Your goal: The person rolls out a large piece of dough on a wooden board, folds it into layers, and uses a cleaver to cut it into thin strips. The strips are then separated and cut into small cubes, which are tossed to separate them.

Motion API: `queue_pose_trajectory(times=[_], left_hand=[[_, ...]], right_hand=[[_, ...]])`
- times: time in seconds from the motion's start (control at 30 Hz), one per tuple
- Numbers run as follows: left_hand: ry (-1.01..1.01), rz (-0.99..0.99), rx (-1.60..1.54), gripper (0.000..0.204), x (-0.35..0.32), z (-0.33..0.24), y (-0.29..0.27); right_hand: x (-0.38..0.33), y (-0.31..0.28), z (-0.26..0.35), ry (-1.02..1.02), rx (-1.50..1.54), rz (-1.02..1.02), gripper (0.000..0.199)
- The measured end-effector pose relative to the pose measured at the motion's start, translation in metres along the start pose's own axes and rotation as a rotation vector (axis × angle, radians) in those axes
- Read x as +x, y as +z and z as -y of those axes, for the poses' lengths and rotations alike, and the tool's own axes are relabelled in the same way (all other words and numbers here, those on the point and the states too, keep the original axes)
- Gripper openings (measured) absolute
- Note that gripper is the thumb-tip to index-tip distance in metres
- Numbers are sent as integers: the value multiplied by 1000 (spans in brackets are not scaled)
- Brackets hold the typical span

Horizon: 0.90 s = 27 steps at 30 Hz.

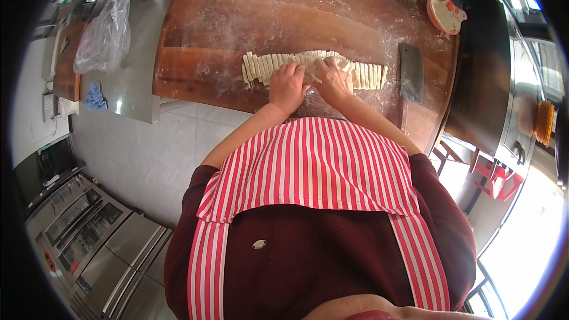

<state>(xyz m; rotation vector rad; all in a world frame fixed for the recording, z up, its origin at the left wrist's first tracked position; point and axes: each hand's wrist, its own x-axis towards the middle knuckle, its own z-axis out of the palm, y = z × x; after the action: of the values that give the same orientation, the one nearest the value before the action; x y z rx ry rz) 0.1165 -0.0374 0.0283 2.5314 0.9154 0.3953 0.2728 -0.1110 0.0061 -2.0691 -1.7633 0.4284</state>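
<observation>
A row of cut dough strips (314, 68) lies across the floured wooden worktop (237, 17). Both hands rest on its middle: the left hand (288, 84) and right hand (333, 78), fingers curled down and pressed together on the strips. A cleaver (411, 72) lies just right of the row.

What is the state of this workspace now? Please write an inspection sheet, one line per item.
Surface: brown wooden floured board on a steel counter.
Job's things: row of pale cut dough strips.
Clutter: dark rectangular cleaver; round pink dish; clear plastic bag; blue cloth.
Grippers: left hand and right hand press on the strips, side by side.
Cables: nothing seen.
Surroundings: steel cabinets, tiled floor.
</observation>
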Motion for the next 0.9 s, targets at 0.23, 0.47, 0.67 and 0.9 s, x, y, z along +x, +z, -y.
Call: queue_pose_trajectory(times=[0.23,0.47,0.67,0.9], left_hand=[[2,-86,-1,50,-10,9,3],[-9,-57,-1,44,-6,15,1],[-13,-121,-58,39,-15,15,-1],[-23,24,-38,29,-13,14,-3]], right_hand=[[-4,-12,16,11,50,-70,37],[12,-6,23,54,-12,208,49],[4,-17,31,16,-8,83,27],[5,-8,29,-3,-47,174,20]])
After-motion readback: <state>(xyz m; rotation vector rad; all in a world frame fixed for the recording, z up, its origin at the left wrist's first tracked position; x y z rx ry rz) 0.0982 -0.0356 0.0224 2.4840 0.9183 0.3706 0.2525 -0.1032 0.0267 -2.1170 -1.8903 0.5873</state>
